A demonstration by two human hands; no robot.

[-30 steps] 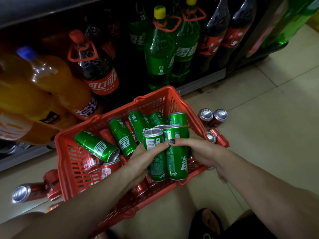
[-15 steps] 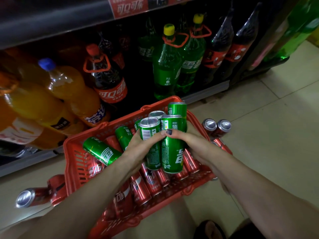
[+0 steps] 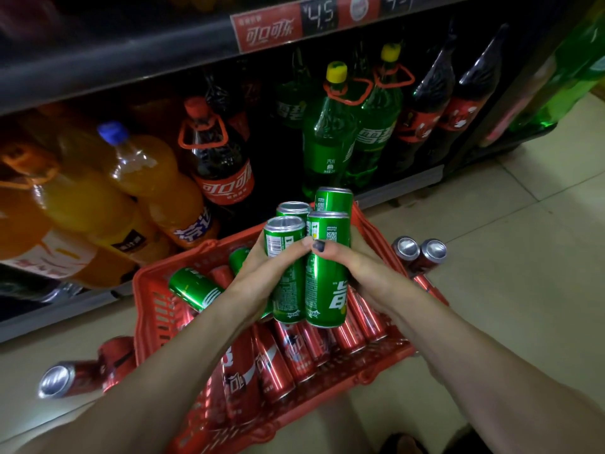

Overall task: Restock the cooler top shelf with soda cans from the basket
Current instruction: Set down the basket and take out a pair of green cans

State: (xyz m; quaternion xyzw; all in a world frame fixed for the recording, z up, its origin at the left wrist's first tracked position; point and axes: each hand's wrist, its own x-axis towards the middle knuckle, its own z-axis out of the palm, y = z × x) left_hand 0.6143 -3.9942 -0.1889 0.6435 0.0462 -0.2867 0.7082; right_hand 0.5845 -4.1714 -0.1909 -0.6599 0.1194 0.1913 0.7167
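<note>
- Both hands clamp one bundle of four green Sprite cans upright above the red basket. Left hand wraps the left side, thumb across the front can; right hand wraps the right side, fingers curled round the cans, dark-painted thumbnail on front.
- Risk: the bundle is held only by side squeeze, nothing under the bases. If the squeeze eases during the lift, I'd expect a middle or rear can to slide out and drop onto the red Coca-Cola cans lying in the basket. Dents, maybe a burst.
- Risk: the rear can sits higher than the rest, so it looks the least secured.
- Risk: loose red cans on the floor, one group left of the basket, another on the right. They could roll underfoot when the person stands up.
- Top shelf not in view; only the bottom shelf and a shelf edge above it. Long carry, judging by that.
- One more green can lies on its side in the basket.
- Readable: red shelf strip with Coca-Cola in Chinese script, price tag "4.5" beside it.
- Cola bottle carries the same script. Green bottles carry Chinese Sprite lettering. Orange soda bottles have labels too blurred to read.
- Can fronts show barcode, QR code and small "sprite" print near the base.
</note>
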